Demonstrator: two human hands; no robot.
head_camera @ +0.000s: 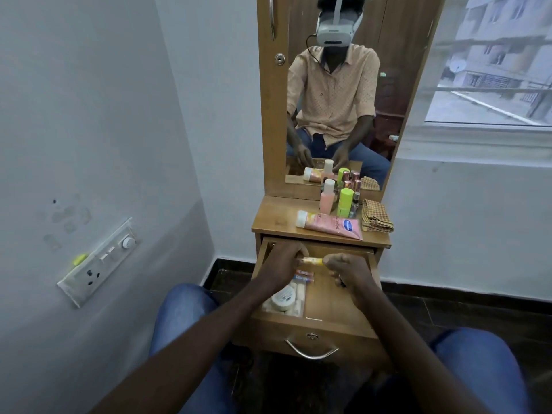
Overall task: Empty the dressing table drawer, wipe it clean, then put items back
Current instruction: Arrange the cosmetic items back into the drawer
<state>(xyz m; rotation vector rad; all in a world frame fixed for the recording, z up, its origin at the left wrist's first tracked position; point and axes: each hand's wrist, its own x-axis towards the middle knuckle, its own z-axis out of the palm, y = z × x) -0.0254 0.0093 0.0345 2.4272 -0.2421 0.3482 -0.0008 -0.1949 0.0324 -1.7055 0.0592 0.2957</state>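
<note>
- The left hand has its fingers curled round 1 end of a small tube, which is pale with a yellow end.
- The right hand is curled too and pinches the yellow end, so the 2 hands hold the small tube level between them.
- Something dark shows under the right hand's fingers; I cannot tell what it is.
- Both hands hover over the open drawer, near its back, just under the table top's edge.
- In the drawer's left compartment lie a white round jar, a pack of white rolls just beside it, and a little orange tube behind them, below the left hand.
- The drawer's front carries a curved metal handle with a keyhole above it.
- On the table top a pink tube lies on its side with its white cap to the left.
- Behind it stand a pink bottle, a lime-green bottle and a small glass bottle, close together against the mirror.
- A folded checked cloth lies at the right end of the table top, just beside the bottles.
- A switchboard sits on the wall to the left, and a window is to the right.
</note>
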